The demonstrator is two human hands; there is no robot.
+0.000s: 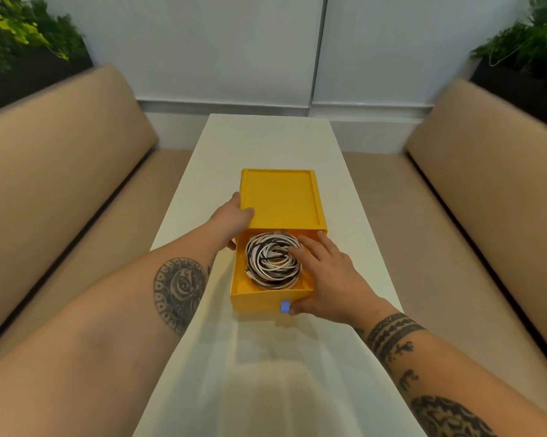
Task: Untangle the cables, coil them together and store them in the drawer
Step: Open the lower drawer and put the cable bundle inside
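Both forearms reach forward; left hand (pixel 231 219) grips the drawer case (pixel 281 197), right hand (pixel 329 279) lies flat, fingers spread.

cables (pixel 272 261) in drawer (pixel 256 300) | drawer before case (pixel 281 197) | case on table (pixel 266 140) | table between left sofa (pixel 61 184), right sofa (pixel 486 190)

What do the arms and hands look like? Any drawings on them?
Both arms are bare, no sleeves. The left forearm has a round dark tattoo. The right forearm has dark band tattoos by the wrist and small shapes. On the right hand, the thumbnail is painted light blue.
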